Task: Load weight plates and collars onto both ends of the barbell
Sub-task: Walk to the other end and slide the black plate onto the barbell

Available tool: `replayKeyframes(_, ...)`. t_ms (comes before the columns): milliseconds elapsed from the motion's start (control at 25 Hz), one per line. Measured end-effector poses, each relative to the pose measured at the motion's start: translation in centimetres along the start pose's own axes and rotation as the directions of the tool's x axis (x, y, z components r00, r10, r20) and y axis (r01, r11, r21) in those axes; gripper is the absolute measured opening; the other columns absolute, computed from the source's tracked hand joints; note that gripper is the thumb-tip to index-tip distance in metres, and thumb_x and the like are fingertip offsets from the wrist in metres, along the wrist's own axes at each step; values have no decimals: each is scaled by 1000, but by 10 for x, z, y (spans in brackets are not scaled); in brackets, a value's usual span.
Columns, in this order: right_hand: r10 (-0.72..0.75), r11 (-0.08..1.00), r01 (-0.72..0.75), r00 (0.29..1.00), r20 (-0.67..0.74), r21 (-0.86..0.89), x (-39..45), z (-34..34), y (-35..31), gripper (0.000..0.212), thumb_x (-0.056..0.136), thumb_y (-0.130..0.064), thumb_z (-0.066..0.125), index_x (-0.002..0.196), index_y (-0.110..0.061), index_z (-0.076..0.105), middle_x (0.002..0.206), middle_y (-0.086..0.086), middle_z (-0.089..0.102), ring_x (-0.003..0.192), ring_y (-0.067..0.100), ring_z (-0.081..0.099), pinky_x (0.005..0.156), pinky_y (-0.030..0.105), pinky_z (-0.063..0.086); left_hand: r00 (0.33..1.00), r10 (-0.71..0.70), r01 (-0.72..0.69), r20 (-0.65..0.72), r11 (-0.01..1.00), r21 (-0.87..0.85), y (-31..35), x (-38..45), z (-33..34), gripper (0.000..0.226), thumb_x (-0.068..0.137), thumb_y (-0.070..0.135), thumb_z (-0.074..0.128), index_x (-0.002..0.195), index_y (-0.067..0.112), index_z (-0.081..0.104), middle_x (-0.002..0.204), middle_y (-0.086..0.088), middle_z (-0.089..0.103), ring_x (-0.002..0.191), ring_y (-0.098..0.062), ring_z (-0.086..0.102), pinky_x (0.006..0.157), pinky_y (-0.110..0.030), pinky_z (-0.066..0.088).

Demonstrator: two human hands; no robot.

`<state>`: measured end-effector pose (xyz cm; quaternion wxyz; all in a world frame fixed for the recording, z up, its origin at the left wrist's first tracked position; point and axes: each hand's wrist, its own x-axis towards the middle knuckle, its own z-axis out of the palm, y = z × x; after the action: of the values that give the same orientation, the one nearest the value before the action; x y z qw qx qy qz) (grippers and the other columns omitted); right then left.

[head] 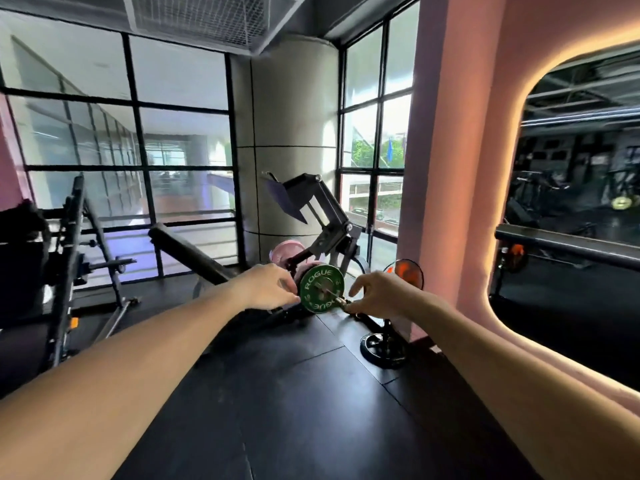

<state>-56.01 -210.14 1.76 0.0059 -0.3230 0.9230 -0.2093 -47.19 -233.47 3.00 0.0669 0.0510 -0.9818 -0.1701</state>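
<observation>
A small green Rogue weight plate [321,288] sits on the near end of the barbell, whose steel sleeve tip [333,294] pokes toward me through the plate's hole. My left hand [268,287] grips the plate's left rim with its fingertips. My right hand [375,294] is at the plate's lower right, fingertips pinched on the metal sleeve end or a small collar there; which one I cannot tell. Behind the green plate a pink plate [287,252] shows partly. The rest of the bar is hidden behind the plates.
A black leg-press machine [322,216] stands just behind the plates by a grey column. An incline bench and rack [83,244] stand at left. A floor stand with an orange-black disc [403,273] and round base [382,348] is at right, next to a pink wall.
</observation>
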Motion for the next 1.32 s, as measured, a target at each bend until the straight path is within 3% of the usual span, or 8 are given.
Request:
replayKeyframes(80,49,999,-49,999,-13,7,57,4,31,30,83,-39,78,110,-27,71,112,2,68,97,20,69,84,35,60,998,53,-53,17,999,12,-11,71,12,15,86,43,73,98,35,73,82,21,64,79,-3,58,66,-17,41)
replayKeyframes(280,122,991,-118,991,-59,57,198,2,122,27,81,-40,80,105,-32,69,99,-3,66,73,5,62,45,13,44,991,123,-126,48,991,53,-23,253,44,22,84,49,71,103,37,73,95,17,63,103,-12,61,90,-27,49)
replayKeyframes(400,177,983,-172,980,-88,69,273,-21,174,29,85,-39,78,111,-30,69,110,-2,61,85,10,61,59,21,52,985,165,-167,39,984,54,-19,359,46,20,83,49,72,99,38,73,114,9,66,107,-13,62,97,-34,52)
replayKeyframes(520,265,961,-252,956,-123,109,350,-48,225,32,88,-37,75,118,-30,66,124,4,58,99,20,64,80,36,61,975,221,-221,30,975,-2,-9,464,45,14,81,53,70,92,44,69,100,15,67,92,-7,64,77,-25,52)
replayKeyframes(720,326,944,-315,937,-128,99,447,-63,309,38,89,-34,74,124,-21,65,124,4,61,97,14,58,62,17,46,942,329,-322,62,941,-103,5,626,81,8,86,45,74,89,41,68,94,10,70,73,2,61,59,-17,44)
replayKeyframes(840,420,908,-414,893,-163,70,500,-73,375,41,87,-39,75,123,-22,68,114,-1,63,100,15,58,74,22,44,912,403,-389,80,909,-150,27,737,122,8,85,40,75,91,37,71,89,9,70,71,-4,62,57,-14,44)
replayKeyframes(1080,645,756,-648,711,-282,94,553,-125,503,30,85,-41,74,111,-26,71,95,-9,62,94,13,60,73,22,42,744,649,-624,156,759,-185,139,929,184,19,85,37,76,100,26,76,87,8,68,85,-13,64,70,-21,46)
replayKeyframes(1320,815,529,-835,449,-366,154,519,-182,619,32,86,-42,73,113,-26,70,102,-4,61,107,19,62,80,25,41,464,856,-804,228,515,-298,304,1018,258,19,86,39,75,98,25,75,82,11,66,61,4,55,53,-8,39)
